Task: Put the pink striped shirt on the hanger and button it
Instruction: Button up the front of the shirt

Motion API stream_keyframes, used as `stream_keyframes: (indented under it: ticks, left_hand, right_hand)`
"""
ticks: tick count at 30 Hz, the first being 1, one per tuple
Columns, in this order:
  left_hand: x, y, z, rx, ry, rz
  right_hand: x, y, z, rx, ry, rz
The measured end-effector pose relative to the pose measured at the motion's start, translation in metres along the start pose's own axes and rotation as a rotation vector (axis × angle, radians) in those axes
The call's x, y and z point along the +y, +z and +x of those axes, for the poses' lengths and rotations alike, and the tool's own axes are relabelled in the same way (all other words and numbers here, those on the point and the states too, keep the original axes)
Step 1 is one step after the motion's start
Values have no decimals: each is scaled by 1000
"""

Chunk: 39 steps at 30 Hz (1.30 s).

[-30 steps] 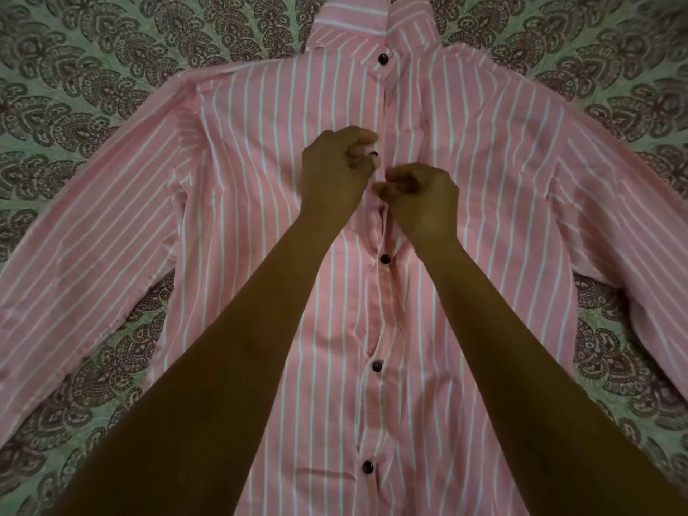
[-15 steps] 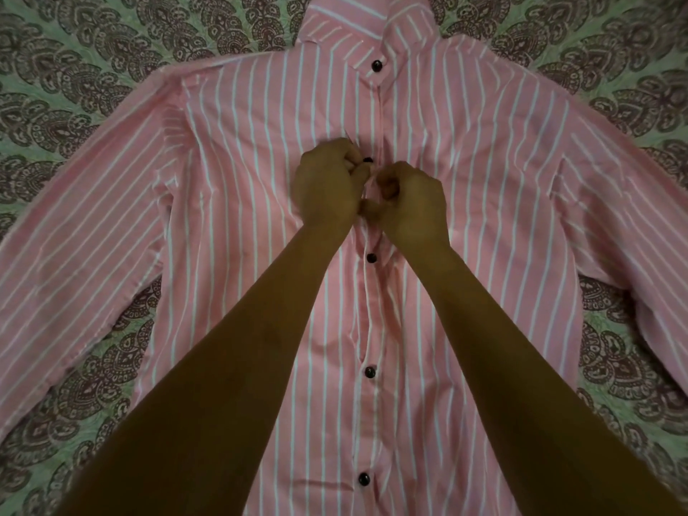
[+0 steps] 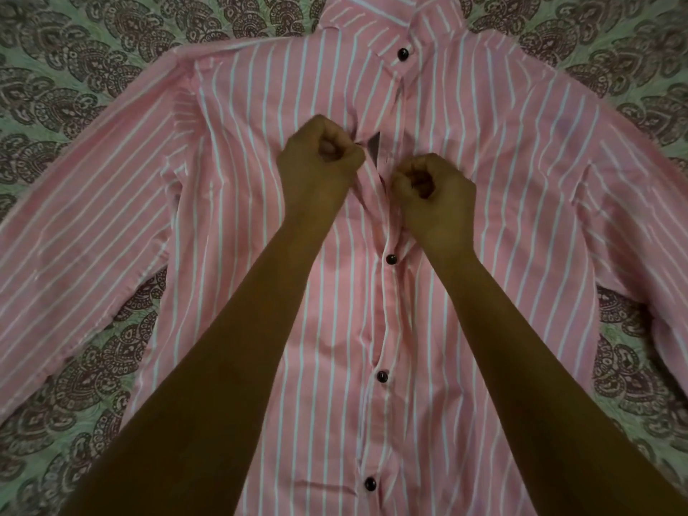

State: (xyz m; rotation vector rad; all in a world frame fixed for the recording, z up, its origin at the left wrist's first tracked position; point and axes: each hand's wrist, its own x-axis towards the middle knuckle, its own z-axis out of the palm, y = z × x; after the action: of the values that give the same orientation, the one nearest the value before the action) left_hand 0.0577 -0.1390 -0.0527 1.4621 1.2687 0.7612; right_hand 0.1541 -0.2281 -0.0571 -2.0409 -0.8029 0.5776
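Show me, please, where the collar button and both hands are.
collar button (image 3: 403, 53): head view, its dark face.
left hand (image 3: 320, 169): head view, fist's back, pinching the pink striped shirt (image 3: 521, 225).
right hand (image 3: 437, 197): head view, fist's back.

A pale green cloth (image 3: 74, 68) printed with dark paisley motifs carries everything; whether a bed or a floor lies beneath it cannot be told. The pink striped shirt (image 3: 521, 180) lies flat on it, front up, sleeves spread wide. The cloth shows beyond both of the shirt's shoulders, beside its collar, and in the gaps between the shirt's body and the left sleeve (image 3: 74, 236) and right sleeve (image 3: 651, 217); it also shows below both sleeves.
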Motion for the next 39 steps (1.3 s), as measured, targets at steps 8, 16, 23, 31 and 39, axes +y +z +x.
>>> stream_keyframes:
  ticks: [8,16,23,31,39]
  left_hand:
    - [8,-11,12,-63,92,188]
    - [16,3,3,-69,75,157]
    - [8,13,-4,-120,92,188]
    - [-3,31,-11,-25,140,298]
    - [-2,41,-14,86,111,260]
  right_hand:
    - [-14,17,16,-97,-124,-611]
    - [-19,5,0,30,287,595]
    - [-6,5,-5,240,206,333]
    - [7,3,9,57,-270,-417]
    - [7,6,16,157,-115,-122]
